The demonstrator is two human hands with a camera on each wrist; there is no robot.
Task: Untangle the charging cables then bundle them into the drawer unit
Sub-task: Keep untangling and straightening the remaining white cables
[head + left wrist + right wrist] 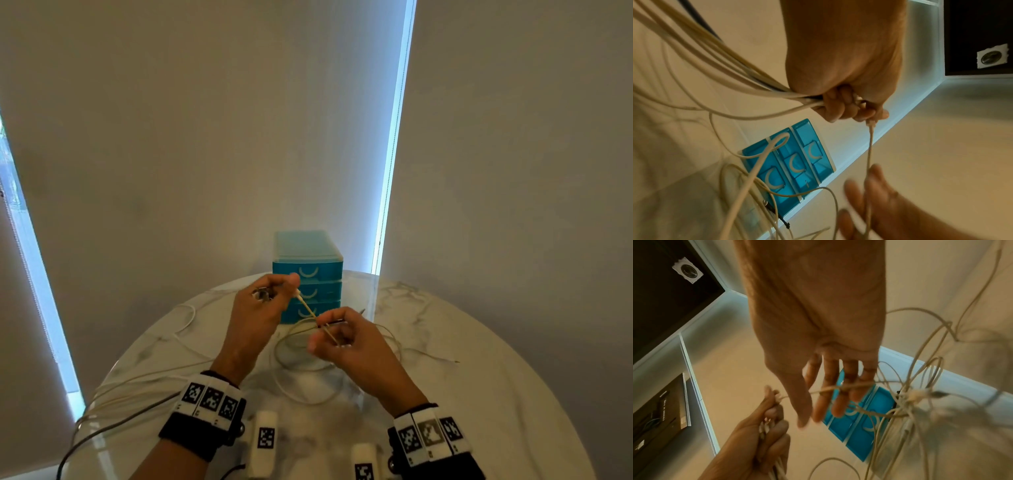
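Several white charging cables (301, 370) lie looped on a round marble table (479, 377). My left hand (274, 294) is raised in front of the blue three-drawer unit (308, 270) and grips a bundle of cables (725, 65); its thumb and forefinger pinch one cable's end. That cable (313, 313) runs taut down to my right hand (329, 339). In the right wrist view my right hand (830, 394) has straight, blurred fingers, and the cable (859, 383) lies across them. A knot of cables (914, 397) hangs beside them. All drawers (797, 170) are closed.
The bundle trails off the table's left edge (137, 387), along with a darker cable (102, 431). A thin cable end (438, 356) lies to the right. The drawer unit stands at the table's far edge, in front of pale window blinds.
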